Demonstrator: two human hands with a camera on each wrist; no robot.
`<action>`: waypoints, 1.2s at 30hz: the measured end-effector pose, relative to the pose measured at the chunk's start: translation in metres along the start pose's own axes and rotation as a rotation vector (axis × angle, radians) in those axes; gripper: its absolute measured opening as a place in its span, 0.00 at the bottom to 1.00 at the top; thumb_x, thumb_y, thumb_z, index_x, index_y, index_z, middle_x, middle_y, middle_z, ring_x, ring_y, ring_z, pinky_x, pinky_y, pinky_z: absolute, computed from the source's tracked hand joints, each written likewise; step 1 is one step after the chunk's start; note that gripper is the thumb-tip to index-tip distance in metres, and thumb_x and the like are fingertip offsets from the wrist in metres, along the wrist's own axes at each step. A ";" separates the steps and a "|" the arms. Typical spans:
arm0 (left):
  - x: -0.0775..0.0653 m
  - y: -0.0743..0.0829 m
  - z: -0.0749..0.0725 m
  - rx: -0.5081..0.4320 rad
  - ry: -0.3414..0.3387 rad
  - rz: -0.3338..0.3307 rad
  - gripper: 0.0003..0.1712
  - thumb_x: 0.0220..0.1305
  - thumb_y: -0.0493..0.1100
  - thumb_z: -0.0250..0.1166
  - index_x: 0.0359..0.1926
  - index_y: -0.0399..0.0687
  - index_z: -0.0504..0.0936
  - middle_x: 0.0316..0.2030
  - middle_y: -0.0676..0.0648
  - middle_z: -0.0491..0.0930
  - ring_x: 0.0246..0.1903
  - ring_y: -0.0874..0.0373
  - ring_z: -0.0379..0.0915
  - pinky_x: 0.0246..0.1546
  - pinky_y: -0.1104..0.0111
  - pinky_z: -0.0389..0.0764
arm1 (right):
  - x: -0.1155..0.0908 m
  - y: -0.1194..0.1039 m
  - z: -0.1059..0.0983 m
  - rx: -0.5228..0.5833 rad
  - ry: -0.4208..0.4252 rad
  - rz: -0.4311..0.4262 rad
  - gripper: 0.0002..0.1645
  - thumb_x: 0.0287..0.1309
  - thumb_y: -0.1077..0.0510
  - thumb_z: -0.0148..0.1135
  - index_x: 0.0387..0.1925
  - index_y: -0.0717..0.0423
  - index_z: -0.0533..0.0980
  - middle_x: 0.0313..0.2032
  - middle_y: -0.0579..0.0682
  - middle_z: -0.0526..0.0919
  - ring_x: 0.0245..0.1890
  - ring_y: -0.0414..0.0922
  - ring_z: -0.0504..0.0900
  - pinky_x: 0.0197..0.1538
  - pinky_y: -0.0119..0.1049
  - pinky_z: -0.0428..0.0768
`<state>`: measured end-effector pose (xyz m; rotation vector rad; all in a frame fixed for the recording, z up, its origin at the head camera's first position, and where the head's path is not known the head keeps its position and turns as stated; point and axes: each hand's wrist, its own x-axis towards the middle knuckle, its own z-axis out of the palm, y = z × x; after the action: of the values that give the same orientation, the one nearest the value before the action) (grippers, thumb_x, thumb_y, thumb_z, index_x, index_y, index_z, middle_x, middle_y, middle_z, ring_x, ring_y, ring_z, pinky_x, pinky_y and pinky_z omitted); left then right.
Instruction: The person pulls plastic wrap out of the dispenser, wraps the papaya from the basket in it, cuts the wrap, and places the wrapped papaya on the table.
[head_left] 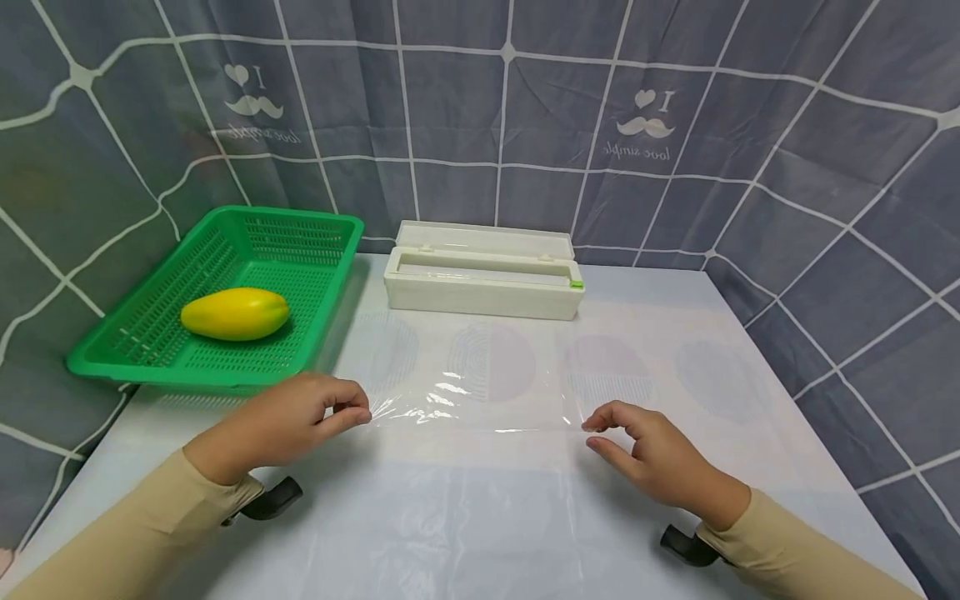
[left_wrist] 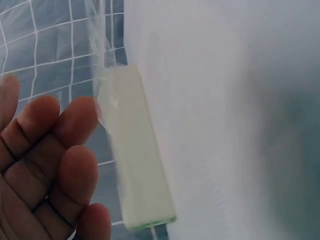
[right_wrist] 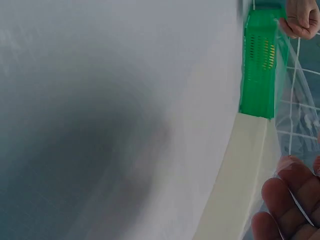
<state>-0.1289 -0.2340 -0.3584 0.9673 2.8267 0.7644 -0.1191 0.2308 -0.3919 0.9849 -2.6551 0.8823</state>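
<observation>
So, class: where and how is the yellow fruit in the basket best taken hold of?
I'd grip the yellow fruit round its thick middle, from above, spanning its shorter width. It lies lengthwise roughly left to right inside the green basket, whose raised walls would likely hinder a low sideways approach.

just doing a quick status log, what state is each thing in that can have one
left hand: pinching the film
right hand: fingertips at the film, firm grip unclear
film: stretched between the hands, creased near the left one
box: upright, lid open
fruit: whole, uncovered, lying on its side
basket: upright, holding the fruit
</observation>
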 end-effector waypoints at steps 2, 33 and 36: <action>0.001 -0.004 0.008 -0.019 -0.004 -0.015 0.09 0.78 0.48 0.62 0.36 0.62 0.84 0.33 0.64 0.85 0.32 0.72 0.71 0.35 0.71 0.76 | -0.001 0.001 0.002 -0.008 -0.009 0.002 0.13 0.62 0.65 0.73 0.45 0.49 0.82 0.42 0.41 0.89 0.43 0.38 0.86 0.42 0.38 0.83; 0.018 -0.009 0.053 0.167 -0.131 -0.155 0.04 0.70 0.49 0.70 0.41 0.61 0.91 0.39 0.63 0.87 0.42 0.60 0.84 0.47 0.60 0.84 | -0.016 0.014 0.019 -0.163 -0.239 -0.054 0.09 0.68 0.58 0.69 0.48 0.51 0.86 0.43 0.40 0.88 0.46 0.41 0.85 0.50 0.42 0.84; 0.021 -0.011 0.055 0.142 -0.078 -0.186 0.03 0.70 0.47 0.70 0.37 0.62 0.88 0.33 0.64 0.83 0.35 0.65 0.77 0.40 0.64 0.80 | -0.011 0.012 0.016 -0.163 -0.243 0.013 0.08 0.69 0.56 0.69 0.47 0.50 0.86 0.44 0.40 0.89 0.46 0.43 0.86 0.51 0.43 0.84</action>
<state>-0.1398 -0.2050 -0.4097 0.7183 2.8812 0.5021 -0.1182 0.2349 -0.4142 1.0974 -2.8808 0.5680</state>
